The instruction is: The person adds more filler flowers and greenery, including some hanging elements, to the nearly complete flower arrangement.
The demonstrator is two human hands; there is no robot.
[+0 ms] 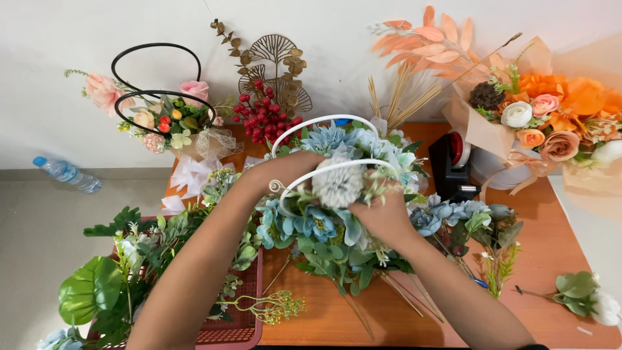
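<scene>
- A blue flower arrangement (327, 207) on a white wire frame (324, 123) sits at the middle of the orange-brown table (551, 233), its stems trailing toward the near edge.
- The left hand (285, 170) is curled over the frame's left side, fingers buried in the blooms; exactly what it grips I cannot tell.
- The right hand (382, 210) pinches at the flowers just beside a pale grey pompom bloom (338, 185).
- Loose blue flowers (453, 214) lie just right of the arrangement, before a black tape dispenser (450, 165).
- A red basket (236, 324) of green leaves stands at the left edge.
- Behind are a black-framed pink arrangement (165, 120), red berries (262, 116) and, far right, an orange bouquet (551, 116).
- A plastic water bottle (67, 174) lies on the floor by the wall.
</scene>
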